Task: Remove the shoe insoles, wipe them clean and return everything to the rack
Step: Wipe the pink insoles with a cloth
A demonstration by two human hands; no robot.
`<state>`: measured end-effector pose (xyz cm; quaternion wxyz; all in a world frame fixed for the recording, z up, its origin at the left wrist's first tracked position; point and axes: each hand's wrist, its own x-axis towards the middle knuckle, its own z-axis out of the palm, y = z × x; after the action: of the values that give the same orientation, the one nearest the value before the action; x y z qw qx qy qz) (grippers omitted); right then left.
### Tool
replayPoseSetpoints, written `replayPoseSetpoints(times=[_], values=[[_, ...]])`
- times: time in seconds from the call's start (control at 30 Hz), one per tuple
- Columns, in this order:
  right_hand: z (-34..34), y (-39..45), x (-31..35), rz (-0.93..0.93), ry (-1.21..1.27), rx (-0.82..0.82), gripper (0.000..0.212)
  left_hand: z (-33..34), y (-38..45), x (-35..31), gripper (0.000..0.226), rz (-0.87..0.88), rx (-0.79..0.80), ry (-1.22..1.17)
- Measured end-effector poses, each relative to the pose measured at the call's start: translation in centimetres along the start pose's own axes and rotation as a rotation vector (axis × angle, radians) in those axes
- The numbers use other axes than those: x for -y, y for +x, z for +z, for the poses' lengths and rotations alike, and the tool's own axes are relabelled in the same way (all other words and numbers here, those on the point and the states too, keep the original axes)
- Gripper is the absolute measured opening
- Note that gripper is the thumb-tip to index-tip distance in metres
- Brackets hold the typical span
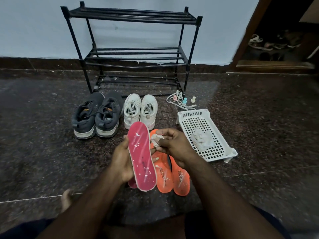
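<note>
Dark shoes [97, 116] sat far left on the floor, white shoes [140, 111] just right of them, both pairs in front of the rack [131, 49], which held nothing on its 3 tiers. Left hand [121, 159] gripped the pink insole [142, 157] along its left edge, thumb on the near side, fingers curled behind; a 2nd pink piece showed just behind its heel end. Insole's long axis ran away from the person, toe end up and far, heel end near and low, face toward the camera, flecked with white bits. Right hand [170, 145] was just right of the toe half, fingers curled in a pinch on a crumpled wipe [156, 139], wipe apart from the pink face but close beside its right edge. So the wiping hand was the nearer one; my read is the next stroke would go leftward onto the face, then along the long axis. 2 orange insoles [172, 178] lay flat on the floor under the right wrist, also speckled. Further right, a white basket [203, 133] held more wadding [202, 138]; laces [179, 100] and 3 small bottles lay behind it. Judgement: mid-wipe stage, nothing back on the rack yet.
</note>
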<state>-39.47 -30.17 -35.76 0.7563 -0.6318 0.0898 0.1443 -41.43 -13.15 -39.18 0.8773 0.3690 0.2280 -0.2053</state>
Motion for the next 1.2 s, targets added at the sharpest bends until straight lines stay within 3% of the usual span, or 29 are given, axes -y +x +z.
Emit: replayPoseSetpoints(times=[0.27, 0.5, 0.73, 0.9, 1.03, 1.2], values=[[1.1, 0.5, 0.2, -0.085, -0.024, 0.085, 0.022, -0.1, 1.4, -0.3, 0.070, -0.001, 0.060, -0.021], [1.0, 1.9, 0.1, -0.144, -0.168, -0.036, 0.007, -0.8, 2.0, -0.6, 0.073, -0.018, 0.103, -0.041], [0.7, 2.3, 0.7, -0.149, -0.033, -0.110, 0.009, -1.1, 1.9, -1.0, 0.070, -0.020, 0.088, -0.090], [1.0, 3.1, 2.5, -0.304, -0.295, -0.109, 0.023, -0.5, 1.1, -1.3, 0.066, -0.050, 0.121, -0.066], [2.0, 4.5, 2.1, -0.436, -0.665, -0.108, 0.015, -0.4, 1.1, -1.2, 0.069, -0.072, 0.146, -0.050], [2.8, 4.7, -0.6, -0.671, -0.950, -0.169, 0.015, -0.5, 1.7, -1.0, 0.069, -0.098, 0.146, -0.026]])
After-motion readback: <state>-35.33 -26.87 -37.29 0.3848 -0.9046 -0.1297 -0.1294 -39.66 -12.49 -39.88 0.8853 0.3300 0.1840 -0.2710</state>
